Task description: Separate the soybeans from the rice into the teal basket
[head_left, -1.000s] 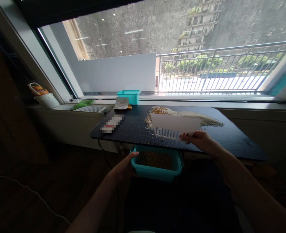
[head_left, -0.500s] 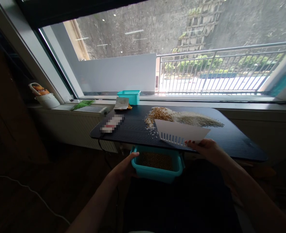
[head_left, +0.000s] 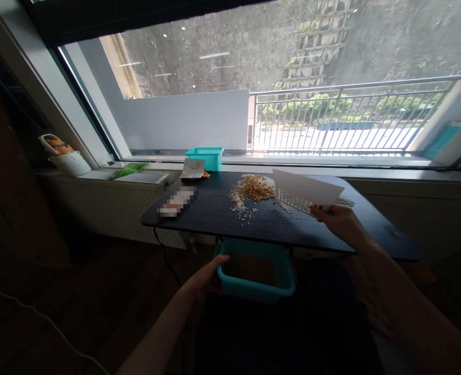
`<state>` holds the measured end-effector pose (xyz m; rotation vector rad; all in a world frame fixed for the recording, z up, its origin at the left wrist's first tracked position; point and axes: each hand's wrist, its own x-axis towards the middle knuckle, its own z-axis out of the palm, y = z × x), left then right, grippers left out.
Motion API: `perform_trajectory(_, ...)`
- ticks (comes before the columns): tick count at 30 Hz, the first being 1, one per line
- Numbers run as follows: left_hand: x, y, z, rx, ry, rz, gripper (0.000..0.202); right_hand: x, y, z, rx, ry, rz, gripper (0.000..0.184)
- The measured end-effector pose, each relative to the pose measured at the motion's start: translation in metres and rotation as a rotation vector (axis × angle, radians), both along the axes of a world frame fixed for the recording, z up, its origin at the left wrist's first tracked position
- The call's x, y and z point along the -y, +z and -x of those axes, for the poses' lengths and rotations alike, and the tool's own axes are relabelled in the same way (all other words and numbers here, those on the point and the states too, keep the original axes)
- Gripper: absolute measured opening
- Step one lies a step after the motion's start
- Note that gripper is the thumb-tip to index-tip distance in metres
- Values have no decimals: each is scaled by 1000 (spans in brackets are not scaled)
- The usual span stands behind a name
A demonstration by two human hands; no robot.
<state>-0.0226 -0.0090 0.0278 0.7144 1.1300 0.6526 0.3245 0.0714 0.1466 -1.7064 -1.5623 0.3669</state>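
My left hand (head_left: 207,275) grips the left rim of a teal tub (head_left: 256,290) that holds brown grains, just below the near edge of the black table (head_left: 214,216). My right hand (head_left: 337,217) holds a white slotted scoop (head_left: 304,191) lifted above the table's right half. A heap of yellow kernels (head_left: 256,187) lies in the middle of the table, with white rice grains (head_left: 243,212) scattered round it. Part of the rice pile is hidden behind the scoop.
A second teal tub (head_left: 206,155) and a small paper packet (head_left: 193,168) stand at the table's far edge by the window. A flat packet (head_left: 173,202) lies on the table's left part. On the sill at left sit a white pot (head_left: 69,162) and a green bag (head_left: 127,169).
My right hand has lifted the scoop off the near edge and carried it back and to the right, above the rice. The left hand and tub have sunk a little lower.
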Motion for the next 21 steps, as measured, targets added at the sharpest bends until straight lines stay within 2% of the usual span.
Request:
perform_trajectory(5, -1, 0, 1, 12, -15, -8, 66, -12, -10, 6, 43, 26, -11, 38)
perform_trajectory(10, 0, 1, 0, -12, -15, -1, 67, -16, -8, 8, 34, 68, 36, 38)
perform_trajectory(16, -1, 1, 1, 5, -11, -9, 65, 6, -6, 8, -28, 135, 89, 40)
perform_trajectory(21, -2, 1, 0, 5, -1, 14, 62, 27, -16, 14, -221, 288, 144, 41)
